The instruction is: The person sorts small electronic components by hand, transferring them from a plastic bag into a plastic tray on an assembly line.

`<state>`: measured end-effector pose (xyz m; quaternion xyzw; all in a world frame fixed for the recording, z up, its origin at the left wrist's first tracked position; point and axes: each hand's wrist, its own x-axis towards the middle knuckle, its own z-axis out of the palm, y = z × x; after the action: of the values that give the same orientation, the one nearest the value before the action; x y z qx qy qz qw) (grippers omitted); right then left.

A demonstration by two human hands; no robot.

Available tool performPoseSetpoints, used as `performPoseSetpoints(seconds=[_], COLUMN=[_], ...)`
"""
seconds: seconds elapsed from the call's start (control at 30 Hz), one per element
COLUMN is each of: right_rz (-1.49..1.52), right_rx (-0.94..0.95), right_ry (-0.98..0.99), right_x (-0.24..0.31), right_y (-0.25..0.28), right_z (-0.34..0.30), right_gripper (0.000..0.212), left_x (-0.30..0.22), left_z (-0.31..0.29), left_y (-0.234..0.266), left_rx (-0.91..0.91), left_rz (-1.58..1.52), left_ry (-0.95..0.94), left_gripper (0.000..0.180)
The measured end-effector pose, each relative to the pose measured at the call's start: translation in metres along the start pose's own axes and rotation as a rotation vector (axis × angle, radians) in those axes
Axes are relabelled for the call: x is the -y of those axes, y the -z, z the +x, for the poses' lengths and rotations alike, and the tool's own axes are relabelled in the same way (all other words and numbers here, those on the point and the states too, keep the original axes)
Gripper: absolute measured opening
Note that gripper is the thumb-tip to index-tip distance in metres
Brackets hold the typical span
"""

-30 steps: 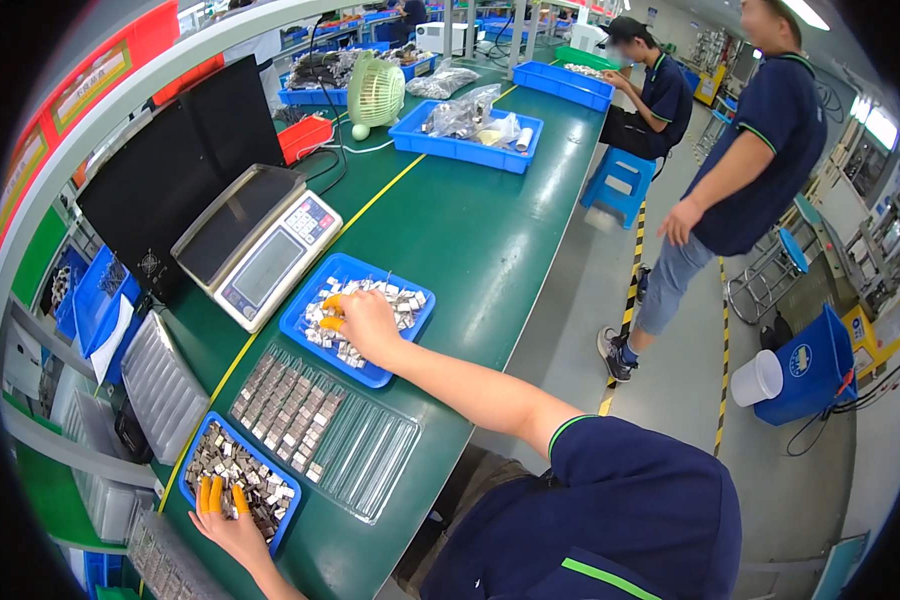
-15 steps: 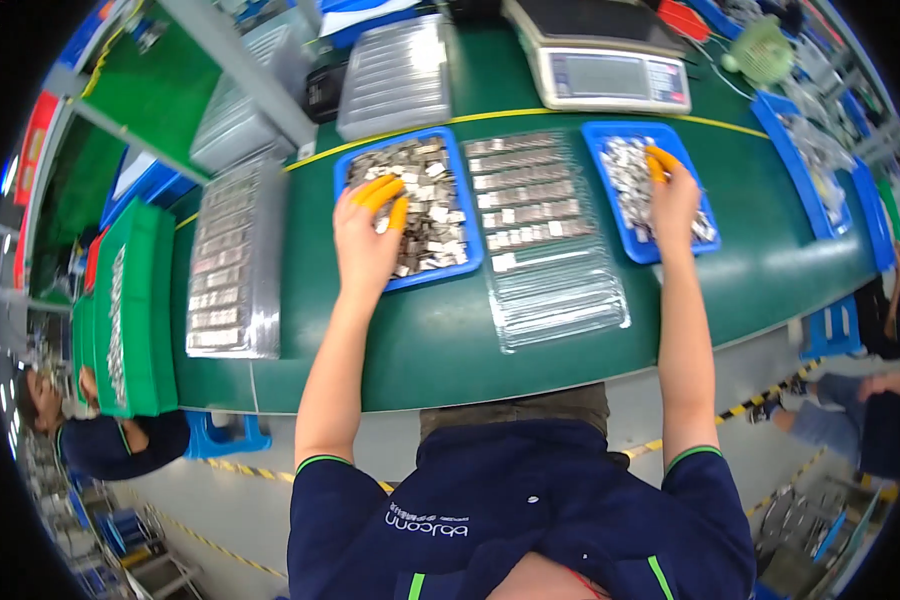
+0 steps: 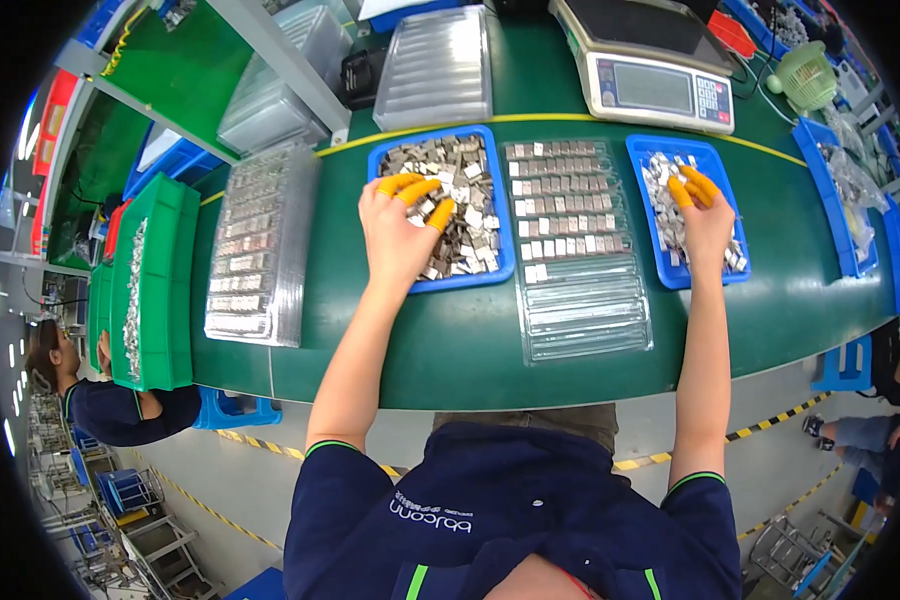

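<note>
My left hand [image 3: 405, 228], with yellow finger cots, is over a blue tray [image 3: 508, 240] heaped with small grey metal pieces [image 3: 465, 235]; its thumb and fingers are apart. Over a second blue tray [image 3: 668, 272] on the right, which holds small silvery-white pieces [image 3: 665, 210], my right hand [image 3: 708, 215] has its cot-covered thumb and fingertips drawn close together. Whatever lies between those tips is too small to make out. Between the two trays lies a clear plastic blister tray [image 3: 585, 325]. Its upper rows hold metal pieces, and one lower row has a few at its left end.
Left stand stacked filled blister trays [image 3: 292, 250] and a green bin [image 3: 175, 290]. Behind are clear trays [image 3: 435, 70] and a weighing scale [image 3: 660, 90]. Another blue tray [image 3: 840, 225] with plastic bags is far right. A person [image 3: 120, 400] sits at left.
The whole view has shifted, so the table things sit farther right. A couple more pieces show in the lower row of the blister tray. Both hands remain over their blue trays.
</note>
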<state>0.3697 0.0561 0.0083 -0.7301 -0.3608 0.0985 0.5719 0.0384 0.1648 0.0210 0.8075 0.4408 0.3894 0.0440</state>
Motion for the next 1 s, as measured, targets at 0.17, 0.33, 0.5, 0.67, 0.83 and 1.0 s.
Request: performPoseSetpoints(seconds=[0.17, 0.33, 0.5, 0.67, 0.83, 1.0], right_rz=[0.112, 0.126, -0.005, 0.279, 0.204, 0.283], right_rx=[0.023, 0.051, -0.033, 0.025, 0.136, 0.308], right_ry=[-0.028, -0.105, 0.172, 0.062, 0.074, 0.073], right_x=[0.001, 0.011, 0.006, 0.02, 0.031, 0.038], right_y=[0.005, 0.008, 0.005, -0.001, -0.006, -0.019], right_z=[-0.002, -0.003, -0.005, -0.015, -0.027, -0.043], right_gripper=[0.03, 0.026, 0.021, 0.019, 0.023, 0.026], left_x=[-0.008, -0.008, -0.012, -0.027, -0.056, -0.068], left_z=[0.003, -0.001, -0.002, -0.009, -0.008, -0.014], left_y=[0.001, -0.005, -0.002, 0.001, 0.005, 0.007], left_rx=[0.062, 0.018, -0.086, 0.003, 0.162, 0.244], left_rz=[0.054, 0.036, -0.097, -0.813, -1.134, -1.193], left_ry=[0.043, 0.016, 0.016, 0.45, 0.741, 0.756], left_gripper=[0.019, 0.016, 0.017, 0.021, 0.028, 0.032])
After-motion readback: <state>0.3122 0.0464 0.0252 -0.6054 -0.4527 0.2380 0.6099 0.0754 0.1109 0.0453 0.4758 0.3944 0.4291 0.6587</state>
